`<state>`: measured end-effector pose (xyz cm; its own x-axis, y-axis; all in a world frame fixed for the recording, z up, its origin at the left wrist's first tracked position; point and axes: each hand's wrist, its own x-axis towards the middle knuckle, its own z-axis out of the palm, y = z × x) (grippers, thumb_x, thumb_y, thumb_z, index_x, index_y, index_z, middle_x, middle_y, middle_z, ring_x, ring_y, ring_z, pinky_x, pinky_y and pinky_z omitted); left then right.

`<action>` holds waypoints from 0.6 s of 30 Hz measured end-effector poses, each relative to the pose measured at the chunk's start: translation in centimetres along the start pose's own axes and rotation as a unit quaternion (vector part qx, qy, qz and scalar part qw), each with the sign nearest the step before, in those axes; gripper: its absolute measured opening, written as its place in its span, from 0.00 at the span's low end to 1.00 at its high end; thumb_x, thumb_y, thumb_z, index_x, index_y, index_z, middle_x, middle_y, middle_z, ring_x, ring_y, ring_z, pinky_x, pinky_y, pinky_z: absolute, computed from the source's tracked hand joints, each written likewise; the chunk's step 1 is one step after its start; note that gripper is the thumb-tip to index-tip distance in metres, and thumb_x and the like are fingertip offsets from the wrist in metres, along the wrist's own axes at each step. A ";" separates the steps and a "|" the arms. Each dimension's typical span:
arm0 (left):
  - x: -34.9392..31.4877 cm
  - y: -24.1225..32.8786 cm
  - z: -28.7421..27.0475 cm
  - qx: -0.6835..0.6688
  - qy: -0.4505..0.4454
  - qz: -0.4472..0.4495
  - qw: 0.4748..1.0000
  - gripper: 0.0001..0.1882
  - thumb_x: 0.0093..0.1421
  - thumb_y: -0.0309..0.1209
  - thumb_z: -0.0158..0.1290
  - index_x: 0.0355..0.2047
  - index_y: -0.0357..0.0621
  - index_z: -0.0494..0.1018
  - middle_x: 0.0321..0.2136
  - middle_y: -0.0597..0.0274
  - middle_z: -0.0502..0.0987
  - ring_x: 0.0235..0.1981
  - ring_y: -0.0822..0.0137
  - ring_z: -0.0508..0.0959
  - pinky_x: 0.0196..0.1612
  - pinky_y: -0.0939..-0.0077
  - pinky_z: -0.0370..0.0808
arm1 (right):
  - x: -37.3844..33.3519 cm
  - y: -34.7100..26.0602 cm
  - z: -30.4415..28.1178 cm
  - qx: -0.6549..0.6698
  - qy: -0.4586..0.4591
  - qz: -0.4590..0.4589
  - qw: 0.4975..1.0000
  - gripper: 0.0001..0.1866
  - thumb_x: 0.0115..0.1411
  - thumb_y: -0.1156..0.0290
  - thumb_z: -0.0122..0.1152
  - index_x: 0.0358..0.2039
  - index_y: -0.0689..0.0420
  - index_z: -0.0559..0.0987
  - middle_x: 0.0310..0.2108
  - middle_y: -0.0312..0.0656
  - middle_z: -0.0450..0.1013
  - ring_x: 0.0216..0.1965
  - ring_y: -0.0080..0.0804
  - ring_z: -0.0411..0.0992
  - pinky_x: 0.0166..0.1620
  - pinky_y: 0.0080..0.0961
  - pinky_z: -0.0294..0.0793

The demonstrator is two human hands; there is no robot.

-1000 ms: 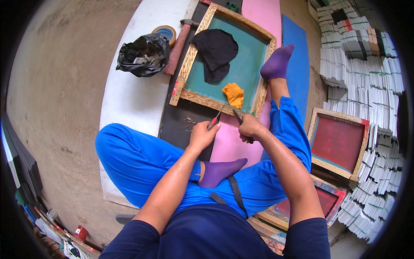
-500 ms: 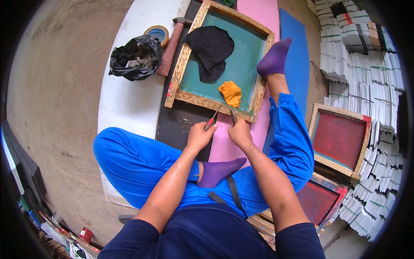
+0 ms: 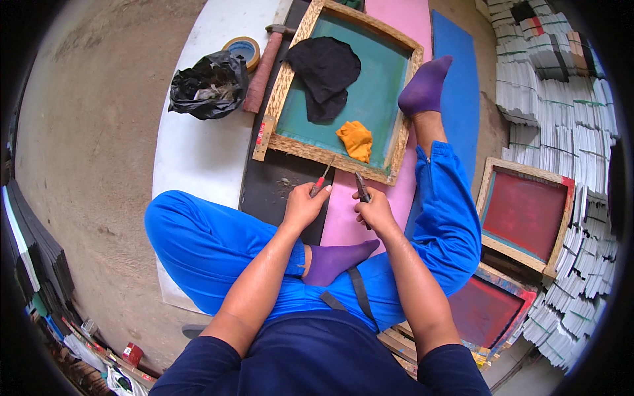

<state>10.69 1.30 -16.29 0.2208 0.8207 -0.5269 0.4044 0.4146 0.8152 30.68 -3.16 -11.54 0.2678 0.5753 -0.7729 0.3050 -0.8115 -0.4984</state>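
Note:
A screwdriver point(image 3: 319, 183) with a red-and-black handle and thin metal shaft is in my left hand point(image 3: 304, 206), its tip up against the near rail of the wooden-framed green screen point(image 3: 310, 153). My right hand point(image 3: 375, 210) is wrapped round dark-handled pliers point(image 3: 362, 187), whose nose points at the same rail; whether it touches the wood I cannot tell. On the green mesh lie a black cloth point(image 3: 333, 69) and a crumpled orange cloth point(image 3: 356, 141). My foot in a purple sock point(image 3: 426, 86) rests against the frame's right side.
Left of the frame lie a hammer point(image 3: 263, 72) with a wrapped handle, a tape roll point(image 3: 243, 50) and a black plastic bag point(image 3: 210, 87) with scraps. Two red-mesh screens point(image 3: 492, 224) stand at the right, near stacks of bundled white sheets point(image 3: 561, 125). Small debris dots the black board point(image 3: 277, 188).
My right hand has drawn the pliers back slightly toward me, and its fingers have shifted on the handles. My left hand with the screwdriver has barely moved.

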 end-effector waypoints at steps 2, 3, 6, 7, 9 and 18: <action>0.0 0.2 0.1 0.004 -0.011 0.002 1.000 0.23 0.60 0.46 0.60 0.23 0.36 0.76 0.12 0.62 0.70 0.16 0.71 0.68 0.22 0.65 0.63 | 0.0 -0.1 -0.8 0.073 -0.038 0.010 0.997 0.17 0.57 0.74 0.60 0.48 0.61 0.78 0.28 0.44 0.77 0.23 0.29 0.76 0.24 0.27 0.74; -0.1 0.3 0.1 0.006 -0.010 0.002 1.000 0.23 0.60 0.46 0.60 0.23 0.36 0.76 0.13 0.59 0.71 0.17 0.67 0.70 0.23 0.63 0.64 | 0.0 -0.4 -0.8 0.124 -0.051 0.028 0.991 0.18 0.60 0.73 0.59 0.52 0.59 0.76 0.27 0.41 0.75 0.21 0.27 0.75 0.23 0.25 0.74; -0.4 0.2 0.0 0.008 -0.003 -0.002 1.000 0.24 0.60 0.47 0.60 0.23 0.35 0.76 0.13 0.53 0.72 0.17 0.60 0.73 0.25 0.59 0.67 | -1.6 -2.9 -1.3 0.180 -0.078 0.065 0.978 0.18 0.63 0.73 0.58 0.54 0.58 0.72 0.26 0.40 0.75 0.21 0.28 0.75 0.22 0.26 0.75; -0.4 0.1 -0.1 0.005 0.000 -0.004 1.000 0.23 0.59 0.47 0.60 0.23 0.35 0.76 0.13 0.53 0.72 0.17 0.60 0.73 0.25 0.59 0.67 | -1.4 -2.6 -1.1 0.166 -0.070 0.044 0.983 0.18 0.62 0.73 0.58 0.53 0.59 0.73 0.26 0.40 0.75 0.21 0.28 0.75 0.22 0.26 0.75; -0.5 0.3 -0.1 0.002 0.000 -0.001 1.000 0.23 0.59 0.47 0.60 0.23 0.35 0.77 0.13 0.53 0.72 0.17 0.60 0.73 0.25 0.59 0.67 | -0.7 -1.0 -0.6 0.139 -0.048 0.003 0.989 0.17 0.60 0.74 0.59 0.51 0.61 0.74 0.26 0.41 0.75 0.21 0.29 0.76 0.21 0.26 0.75; -1.3 -0.5 0.0 0.001 0.000 -0.001 1.000 0.24 0.60 0.48 0.59 0.25 0.35 0.77 0.14 0.52 0.73 0.18 0.59 0.74 0.26 0.59 0.68 | -0.8 -0.7 2.2 0.094 0.106 -0.074 0.987 0.10 0.60 0.76 0.58 0.42 0.62 0.73 0.24 0.41 0.74 0.20 0.30 0.75 0.20 0.29 0.75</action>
<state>10.21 0.03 -16.01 0.2197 0.8196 -0.5292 0.4068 0.4161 0.8133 28.23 -3.30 -11.48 0.4242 0.6811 -0.5967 0.1848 -0.7102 -0.6793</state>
